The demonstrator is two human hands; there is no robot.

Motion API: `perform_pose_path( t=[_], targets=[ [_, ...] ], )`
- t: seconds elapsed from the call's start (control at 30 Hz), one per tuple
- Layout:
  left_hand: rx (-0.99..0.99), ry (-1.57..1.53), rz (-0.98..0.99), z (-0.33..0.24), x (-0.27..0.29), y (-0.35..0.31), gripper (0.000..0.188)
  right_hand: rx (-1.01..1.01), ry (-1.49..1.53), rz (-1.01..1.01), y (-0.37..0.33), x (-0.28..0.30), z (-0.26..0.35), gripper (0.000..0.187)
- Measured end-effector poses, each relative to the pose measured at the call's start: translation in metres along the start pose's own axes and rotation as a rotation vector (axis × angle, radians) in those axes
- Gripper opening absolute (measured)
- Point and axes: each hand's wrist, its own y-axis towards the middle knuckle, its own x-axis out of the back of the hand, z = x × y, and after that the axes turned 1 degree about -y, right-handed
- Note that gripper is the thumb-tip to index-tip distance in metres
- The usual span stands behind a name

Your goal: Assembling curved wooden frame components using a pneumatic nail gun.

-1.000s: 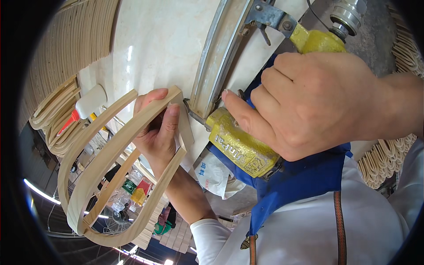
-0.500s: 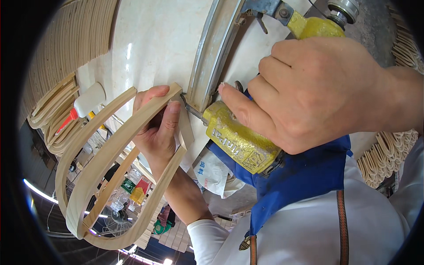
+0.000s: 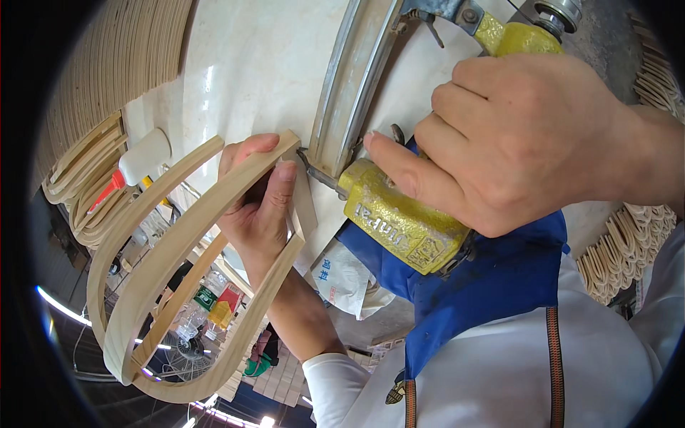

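Observation:
A frame of bent pale wooden strips [image 3: 168,232] is gripped by my left hand [image 3: 260,192], its thumb and fingers closed round the upper end of one curved strip. A short flat wooden piece [image 3: 305,203] joins the strips beside my thumb. My right hand [image 3: 521,150] is wrapped round the grip of a yellow nail gun [image 3: 407,217] with a long metal magazine [image 3: 353,89]. The gun's narrow nose points left at the end of the gripped strip. Whether it touches the wood I cannot tell. My right palm hides the handle and trigger.
Stacked curved wooden strips [image 3: 118,60] stand at upper left. Beside them lies a white glue bottle with a red nozzle [image 3: 146,157]. More bent wooden pieces [image 3: 628,250] are piled at right. A blue apron [image 3: 492,278] covers my front. A pale work surface [image 3: 242,78] extends behind the frame.
The nail gun and my right hand have shifted slightly to the right. The strip's gripped end has moved a little right as well. Both holds are the same.

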Motion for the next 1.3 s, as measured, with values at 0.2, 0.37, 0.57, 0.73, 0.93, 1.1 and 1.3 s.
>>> perform_pose_path(
  t=[0.2,0.37,0.57,0.73,0.93,1.1,1.3],
  targets=[
    [-0.02,-0.002,0.006,0.001,-0.001,0.001,0.028,-0.025,0.007,0.073,0.0,0.004,0.0,0.012],
    [-0.007,-0.011,0.012,0.0,-0.001,0.001,0.028,-0.037,0.0,0.102,-0.002,0.001,0.002,0.011],
    [-0.023,0.001,0.019,0.0,0.0,0.001,0.028,-0.031,-0.051,0.059,-0.008,-0.01,0.005,0.01],
    [-0.018,0.009,0.018,0.0,0.0,0.0,0.028,-0.05,-0.024,0.026,-0.011,-0.009,0.005,0.01],
    [0.006,0.006,0.033,0.0,0.001,0.0,0.029,-0.072,-0.01,-0.026,-0.012,-0.012,0.006,0.01],
    [0.005,0.003,0.03,-0.001,0.001,0.0,0.03,-0.087,0.002,0.019,-0.012,-0.008,0.005,0.011],
    [0.003,-0.056,0.043,0.002,0.0,0.0,0.031,-0.109,0.014,0.137,-0.011,0.009,-0.001,0.015]
  ],
)
